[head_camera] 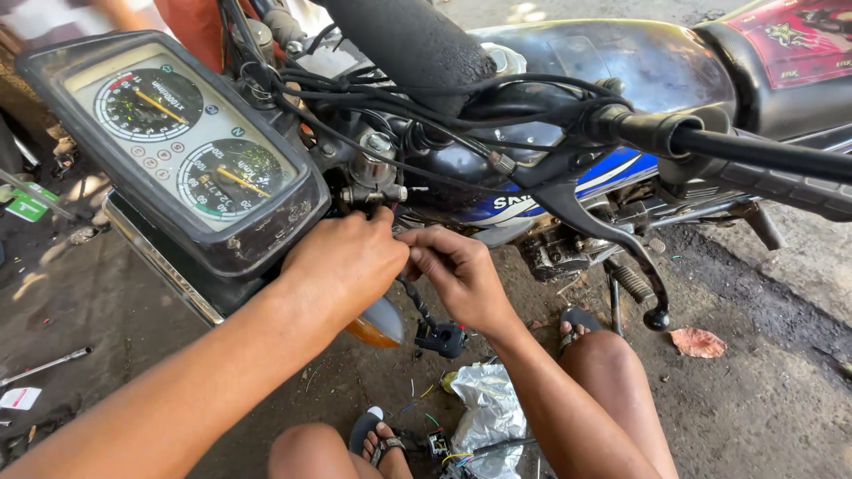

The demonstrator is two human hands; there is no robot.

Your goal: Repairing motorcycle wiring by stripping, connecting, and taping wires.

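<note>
Under the instrument cluster point(191, 146), both hands point(404, 262) pinch a black cable point(415, 302) hanging straight down.

left hand point(342, 262), right hand point(457, 270), pinching motorcycle wiring point(410, 288)

A black connector block point(441, 338) dangles on thin dark wires point(414, 297), seemingly pinched above.
</note>
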